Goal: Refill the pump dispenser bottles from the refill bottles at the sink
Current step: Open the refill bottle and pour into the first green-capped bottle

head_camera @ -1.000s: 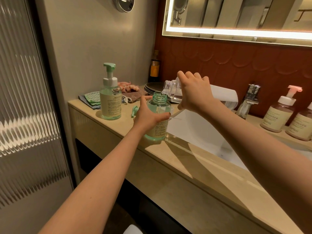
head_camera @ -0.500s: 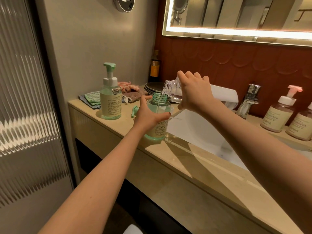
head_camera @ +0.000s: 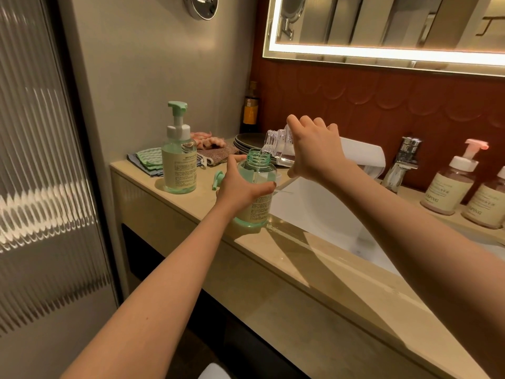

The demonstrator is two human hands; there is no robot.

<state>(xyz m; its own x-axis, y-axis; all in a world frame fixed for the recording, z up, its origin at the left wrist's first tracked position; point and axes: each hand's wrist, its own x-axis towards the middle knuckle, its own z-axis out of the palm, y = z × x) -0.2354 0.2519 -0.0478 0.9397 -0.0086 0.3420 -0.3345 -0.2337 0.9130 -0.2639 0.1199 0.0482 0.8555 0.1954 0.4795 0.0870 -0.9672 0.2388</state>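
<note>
Left end of the counter: folded cloths, then a green pump bottle upright with its pump on. A loose green pump head lay on the counter just behind the left hand. That hand was wrapped round the open bottle, thumb and fingers curled about its body. The bottle stood upright at the sink's left edge. Above it, the right hand gripped a clear refill bottle, tilted, with its mouth just over the open neck and a thin stream running in. The tap stood behind the sink, and two pink pump bottles stood far right.
</note>
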